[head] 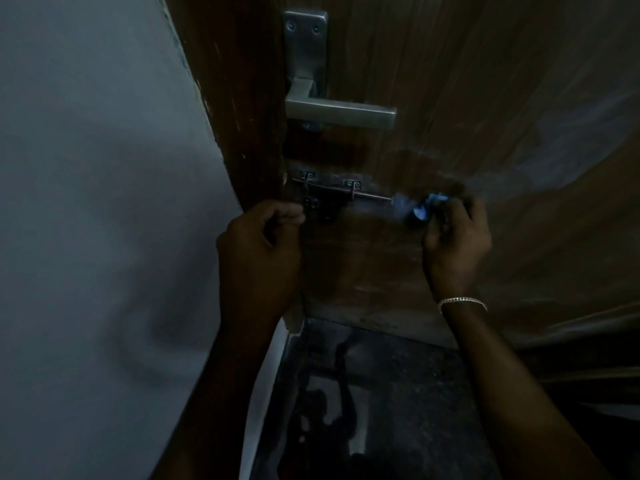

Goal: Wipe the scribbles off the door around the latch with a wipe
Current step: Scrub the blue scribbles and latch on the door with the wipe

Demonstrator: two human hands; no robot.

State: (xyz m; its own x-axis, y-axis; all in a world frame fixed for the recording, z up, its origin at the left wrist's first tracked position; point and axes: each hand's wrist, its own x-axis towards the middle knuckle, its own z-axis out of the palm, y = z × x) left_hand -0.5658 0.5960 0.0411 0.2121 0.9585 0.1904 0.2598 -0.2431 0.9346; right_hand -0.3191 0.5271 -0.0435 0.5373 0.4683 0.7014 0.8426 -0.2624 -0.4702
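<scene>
A brown wooden door [450, 98] fills the upper right. A metal slide latch [341, 195] is fixed to it below the lever handle. My right hand [457, 240] is shut on a crumpled blue wipe [427, 206], which presses against the door just right of the latch bolt's end. My left hand [261, 251] has its fingers curled at the door's edge beside the latch's left end; what it holds, if anything, is hidden. The scene is dim and no scribbles can be made out.
A steel lever handle [341, 112] on its plate sits above the latch. A grey wall [97, 202] covers the left side. Dark speckled floor [381, 393] lies below the door. A bracelet [462, 302] is on my right wrist.
</scene>
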